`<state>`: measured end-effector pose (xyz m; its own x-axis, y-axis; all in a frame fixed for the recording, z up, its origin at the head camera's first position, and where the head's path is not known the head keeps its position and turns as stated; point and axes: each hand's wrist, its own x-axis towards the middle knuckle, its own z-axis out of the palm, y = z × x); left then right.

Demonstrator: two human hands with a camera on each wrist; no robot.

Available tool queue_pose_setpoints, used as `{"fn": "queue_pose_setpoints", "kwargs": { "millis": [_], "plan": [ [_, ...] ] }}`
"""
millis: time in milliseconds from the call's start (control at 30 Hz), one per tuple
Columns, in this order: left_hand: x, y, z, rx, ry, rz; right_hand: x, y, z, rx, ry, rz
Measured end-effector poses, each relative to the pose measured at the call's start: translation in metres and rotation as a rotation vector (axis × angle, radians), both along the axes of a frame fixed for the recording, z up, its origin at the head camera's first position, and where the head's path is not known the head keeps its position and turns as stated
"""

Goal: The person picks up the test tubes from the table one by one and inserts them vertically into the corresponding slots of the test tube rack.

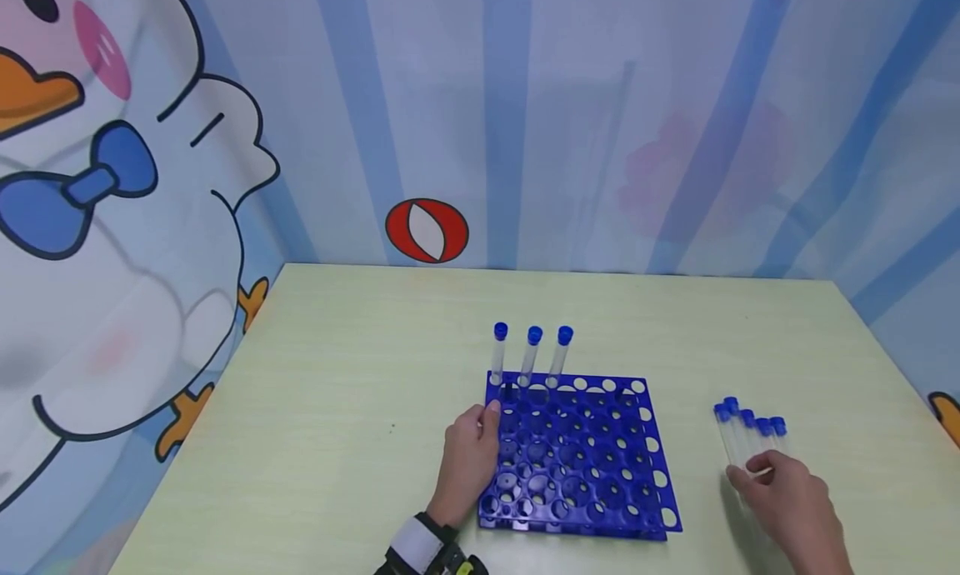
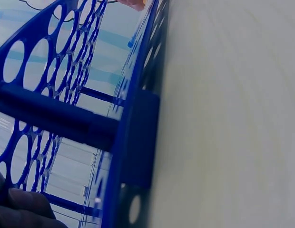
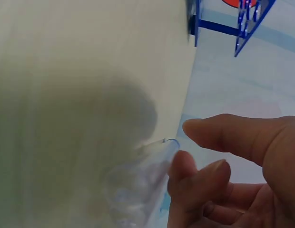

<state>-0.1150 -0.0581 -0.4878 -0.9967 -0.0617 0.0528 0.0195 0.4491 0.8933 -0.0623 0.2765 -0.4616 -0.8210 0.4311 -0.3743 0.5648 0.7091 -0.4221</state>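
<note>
At the far left, a large cartoon bird (image 1: 112, 333) is printed on the backdrop, and a red-and-white ball (image 1: 427, 231) is printed farther right, above the back edge of the bench (image 1: 337, 408). A pale band (image 1: 417, 546) circles the left wrist. The left hand (image 1: 465, 458) is clamped on the left side of a blue rack (image 1: 573, 458), its thumb by the edge. The rack sits on the bench, full of round holes. Three blue-capped tubes (image 1: 529, 360) stand, slightly tilted, at the left end of its far row. Well apart to the right, five loose tubes (image 1: 747, 418) lie side by side on the bench, caps away from the person. The right hand (image 1: 795, 500) is at their near ends, thumb and forefinger apart.
</note>
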Motion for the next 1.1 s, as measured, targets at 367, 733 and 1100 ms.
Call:
{"fn": "queue_pose_setpoints", "kwargs": {
  "millis": [367,733,1100],
  "plan": [
    [0.0002,0.0002,0.0025,0.018,-0.008,-0.003,-0.0077,-0.0039,-0.0061,0.061,-0.005,-0.015],
    [0.0009,0.0001,0.0023,0.017,-0.013,-0.006,-0.0087,-0.0009,-0.0079,0.061,-0.006,0.041],
    [0.0007,0.0002,-0.0008,0.016,0.000,-0.009,-0.0070,-0.0037,0.0005,0.005,0.032,0.045]
  ]
}}
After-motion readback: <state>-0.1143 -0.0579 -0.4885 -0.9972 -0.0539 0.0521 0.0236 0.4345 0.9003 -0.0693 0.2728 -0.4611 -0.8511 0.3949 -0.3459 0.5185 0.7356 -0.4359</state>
